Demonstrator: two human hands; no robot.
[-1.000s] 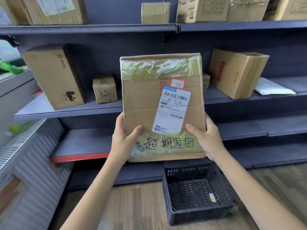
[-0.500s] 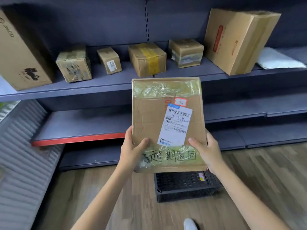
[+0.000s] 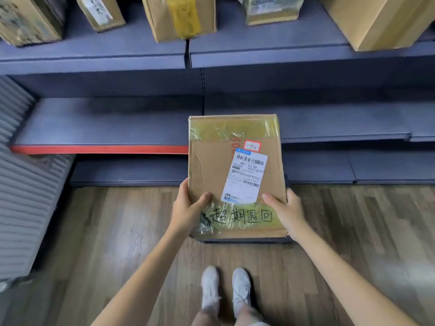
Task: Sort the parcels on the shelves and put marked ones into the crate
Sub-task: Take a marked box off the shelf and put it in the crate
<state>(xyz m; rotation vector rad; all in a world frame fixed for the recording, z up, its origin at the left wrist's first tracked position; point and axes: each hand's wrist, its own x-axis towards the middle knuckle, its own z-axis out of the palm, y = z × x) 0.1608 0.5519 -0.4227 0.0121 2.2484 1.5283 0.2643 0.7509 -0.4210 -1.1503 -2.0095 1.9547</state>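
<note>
A flat cardboard parcel (image 3: 211, 170) with a white shipping label, a small red-edged sticker and black handwritten characters on its taped lower edge is held face-up in front of me. My left hand (image 3: 187, 209) grips its lower left corner, thumb on top. My right hand (image 3: 286, 211) grips its lower right corner the same way. The dark crate (image 3: 242, 241) is almost entirely hidden under the parcel; only a thin dark strip shows below the parcel's near edge.
Several parcels stand on the upper blue shelf (image 3: 94, 60), among them a yellow-taped box (image 3: 179, 17) and a large carton (image 3: 379, 20). A lower shelf with a red edge (image 3: 98, 149) lies left. Grey ribbed panel (image 3: 21, 184) at left. My white shoes (image 3: 226, 290) stand on the wood floor.
The view has tilted down and the parcel has come lower, so that it now covers the crate on the floor. Both hands keep the same grip on the parcel.
</note>
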